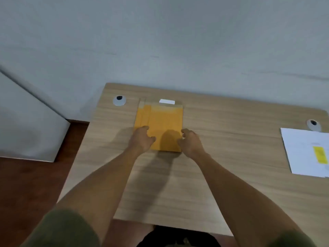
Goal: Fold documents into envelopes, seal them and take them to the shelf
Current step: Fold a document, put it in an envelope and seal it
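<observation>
A small stack of yellow-brown envelopes (162, 122) lies flat on the wooden desk (222, 139), near its far left part. My left hand (141, 139) rests on the stack's near left corner with its fingers spread over the paper. At the near right edge of the stack my right hand (190, 141) has its fingers curled, touching the edge. Whether either hand grips an envelope is unclear. White sheets of paper (306, 150) with a yellow note (320, 155) on them lie at the desk's right edge.
A small white slip (167, 101) lies just beyond the envelopes. Two round cable holes (119, 100) (313, 124) sit in the desk near the back. A grey wall stands behind the desk, and a pale cabinet (32, 125) stands on the brown floor at left.
</observation>
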Demonstrator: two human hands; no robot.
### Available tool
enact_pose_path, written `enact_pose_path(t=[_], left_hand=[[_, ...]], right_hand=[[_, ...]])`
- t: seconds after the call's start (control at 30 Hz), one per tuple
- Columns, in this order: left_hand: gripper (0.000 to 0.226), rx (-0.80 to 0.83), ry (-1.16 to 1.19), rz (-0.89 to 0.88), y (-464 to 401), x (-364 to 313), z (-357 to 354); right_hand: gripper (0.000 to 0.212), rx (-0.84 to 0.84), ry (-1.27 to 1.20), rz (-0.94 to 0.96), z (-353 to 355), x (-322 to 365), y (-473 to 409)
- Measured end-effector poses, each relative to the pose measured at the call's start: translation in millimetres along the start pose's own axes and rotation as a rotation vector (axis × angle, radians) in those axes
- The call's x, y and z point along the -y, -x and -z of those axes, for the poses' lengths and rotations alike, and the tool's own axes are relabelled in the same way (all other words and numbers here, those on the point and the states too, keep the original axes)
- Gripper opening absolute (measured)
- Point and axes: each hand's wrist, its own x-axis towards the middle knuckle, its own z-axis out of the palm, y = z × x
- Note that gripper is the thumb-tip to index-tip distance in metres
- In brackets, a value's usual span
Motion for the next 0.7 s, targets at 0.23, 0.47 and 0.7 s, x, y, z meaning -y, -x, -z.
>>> enact_pose_path(t=[0.23,0.47,0.7], left_hand=[[0.047,-0.073,0.070,0.075,-19.3,0.7,-4.7],[0.017,-0.123,0.223,0.131,-31.6,-1.6,-7.2],[0.010,-0.025,0.432,0.163,-29.0,-16.7,-6.3]], right_hand=[[0.010,-0.064,-0.096,-0.172,-12.3,6.4,-29.3],[0.034,-0.162,-0.573,-0.429,-17.7,4.1,-41.3],[0.026,-0.222,-0.687,-0.431,1.9,-5.1,-35.1]])
